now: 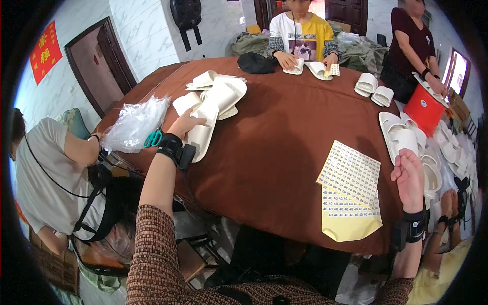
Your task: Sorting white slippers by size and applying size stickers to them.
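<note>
My left hand (184,123) reaches out over a pile of cream slippers (216,99) on the brown-covered table (274,132) and rests on one slipper, fingers curled over its edge. My right hand (409,175) is raised at the table's right edge, fingers together, touching a second pile of cream slippers (401,134); whether it grips one is unclear. Both wrists wear black bands. Sticker sheets (351,173) lie on the cloth between my hands, over a yellow backing sheet (351,223).
A heap of clear plastic bags (134,122) and green-handled scissors (152,138) lie left of my left hand. Other people sit round the table: one at the left (51,168), one opposite in yellow (302,38), one beside a red bucket (424,109).
</note>
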A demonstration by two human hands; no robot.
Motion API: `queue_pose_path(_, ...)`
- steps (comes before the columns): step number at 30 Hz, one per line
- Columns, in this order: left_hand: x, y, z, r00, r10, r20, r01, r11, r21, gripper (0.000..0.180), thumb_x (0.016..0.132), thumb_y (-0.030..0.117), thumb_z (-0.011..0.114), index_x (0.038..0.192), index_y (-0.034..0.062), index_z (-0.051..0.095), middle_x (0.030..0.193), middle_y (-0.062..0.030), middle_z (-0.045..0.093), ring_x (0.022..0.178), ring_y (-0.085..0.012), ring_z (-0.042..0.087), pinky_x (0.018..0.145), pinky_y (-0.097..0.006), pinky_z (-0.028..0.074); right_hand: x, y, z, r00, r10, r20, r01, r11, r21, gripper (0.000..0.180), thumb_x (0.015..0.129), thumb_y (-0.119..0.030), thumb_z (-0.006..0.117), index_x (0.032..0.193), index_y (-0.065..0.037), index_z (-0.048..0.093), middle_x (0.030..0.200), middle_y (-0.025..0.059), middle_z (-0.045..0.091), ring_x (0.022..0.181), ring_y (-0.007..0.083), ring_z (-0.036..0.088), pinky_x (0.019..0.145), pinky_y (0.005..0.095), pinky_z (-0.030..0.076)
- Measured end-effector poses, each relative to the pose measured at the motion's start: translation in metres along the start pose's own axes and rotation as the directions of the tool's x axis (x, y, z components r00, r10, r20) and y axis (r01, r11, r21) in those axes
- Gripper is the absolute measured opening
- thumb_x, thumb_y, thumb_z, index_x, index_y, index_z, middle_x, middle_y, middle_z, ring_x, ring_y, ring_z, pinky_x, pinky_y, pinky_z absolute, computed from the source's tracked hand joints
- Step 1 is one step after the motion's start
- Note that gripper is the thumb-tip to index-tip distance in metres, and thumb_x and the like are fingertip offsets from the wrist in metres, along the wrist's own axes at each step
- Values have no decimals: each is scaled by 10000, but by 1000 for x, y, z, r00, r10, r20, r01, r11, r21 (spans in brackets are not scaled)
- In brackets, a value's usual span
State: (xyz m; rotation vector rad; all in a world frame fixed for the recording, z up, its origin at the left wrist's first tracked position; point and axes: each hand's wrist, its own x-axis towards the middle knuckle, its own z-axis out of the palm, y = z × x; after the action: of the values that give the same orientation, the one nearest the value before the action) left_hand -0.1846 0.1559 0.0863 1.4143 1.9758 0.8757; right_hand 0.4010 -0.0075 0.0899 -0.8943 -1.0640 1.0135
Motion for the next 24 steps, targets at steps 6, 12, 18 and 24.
queue_pose_path(6,-16,19,9,990,91,112,-79,991,-106,651,720,153,737,1285,-50,485,1059,-193,637,857,-244,652,711,-372,532,-13,4,-9,999,31,11,-31,999,-28,111,929,-85,513,1010,-33,569,802,36,561,580,94,503,527,249,454)
queue_pose_path(12,-2,0,18,962,-25,271,55,993,-106,358,786,120,685,1076,-76,609,912,-120,668,757,-198,657,631,-324,527,-16,1,0,998,56,15,-55,998,-23,119,929,-75,501,1015,-25,566,796,34,548,588,99,504,544,247,452)
queue_pose_path(18,-35,22,46,914,64,401,33,973,-230,291,807,70,633,1071,-54,625,918,-84,654,782,-158,617,697,-281,503,-16,-4,21,997,56,61,-53,997,-52,154,927,-71,490,1047,-8,564,804,36,555,610,106,515,553,245,449)
queue_pose_path(24,-60,54,34,919,275,281,-239,959,-154,332,781,54,621,1101,-37,626,954,-114,660,845,-177,628,723,-308,510,-30,-12,26,975,75,208,-36,983,-182,133,927,-73,500,1023,-16,571,811,22,575,635,89,528,582,207,439)
